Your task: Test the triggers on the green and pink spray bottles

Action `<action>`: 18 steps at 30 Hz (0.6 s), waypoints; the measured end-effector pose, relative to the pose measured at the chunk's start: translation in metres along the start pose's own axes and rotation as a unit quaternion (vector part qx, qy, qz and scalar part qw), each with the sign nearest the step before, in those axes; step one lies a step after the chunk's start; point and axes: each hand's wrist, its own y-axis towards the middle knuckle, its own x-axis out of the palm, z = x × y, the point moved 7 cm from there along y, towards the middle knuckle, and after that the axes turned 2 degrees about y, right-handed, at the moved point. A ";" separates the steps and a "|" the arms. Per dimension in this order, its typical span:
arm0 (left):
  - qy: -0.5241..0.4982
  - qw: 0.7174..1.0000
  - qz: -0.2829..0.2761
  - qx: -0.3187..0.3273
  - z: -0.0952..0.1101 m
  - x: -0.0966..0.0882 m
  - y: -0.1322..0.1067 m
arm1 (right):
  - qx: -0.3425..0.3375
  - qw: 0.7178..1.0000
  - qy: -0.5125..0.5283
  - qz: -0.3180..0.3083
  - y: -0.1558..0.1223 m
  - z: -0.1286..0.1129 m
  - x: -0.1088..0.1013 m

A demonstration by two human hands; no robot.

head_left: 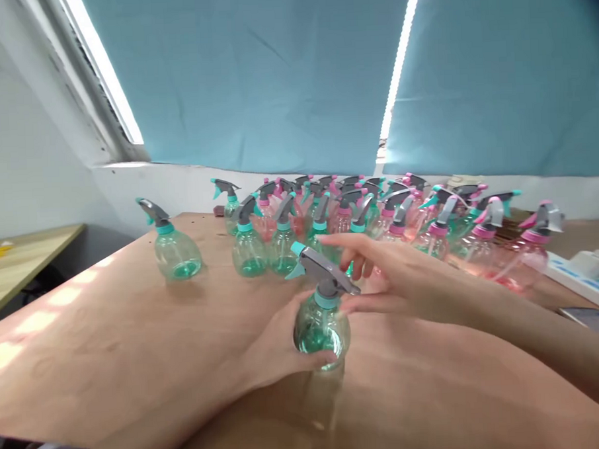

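A clear green spray bottle (320,326) with a grey and teal trigger head (324,271) is in my left hand (285,341), whose fingers wrap round its body. The bottle tilts slightly, and its nozzle points up and left. Beside the trigger head, on its right, is my right hand (375,264), with thumb and forefinger apart and nothing between them. Its other fingers are curled. Behind my hands stand several more green spray bottles (249,250) and pink spray bottles (517,261), partly hidden by my right hand and forearm.
One green spray bottle (176,253) stands apart at the left of the brown table (136,344). A white power strip (584,281) and a phone (589,318) lie at the right edge. Blue blinds (263,80) hang behind. Another wooden table (28,263) stands at far left.
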 end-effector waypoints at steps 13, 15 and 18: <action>0.001 0.992 -0.054 0.115 0.015 0.070 0.057 | 0.122 0.969 0.200 0.072 -0.034 0.052 0.012; -0.004 0.990 -0.064 0.125 0.015 0.075 0.064 | 0.124 0.962 0.218 0.108 -0.032 0.051 0.009; -0.006 0.990 -0.080 0.112 0.012 0.075 0.071 | 0.129 0.949 0.255 0.135 -0.031 0.058 0.011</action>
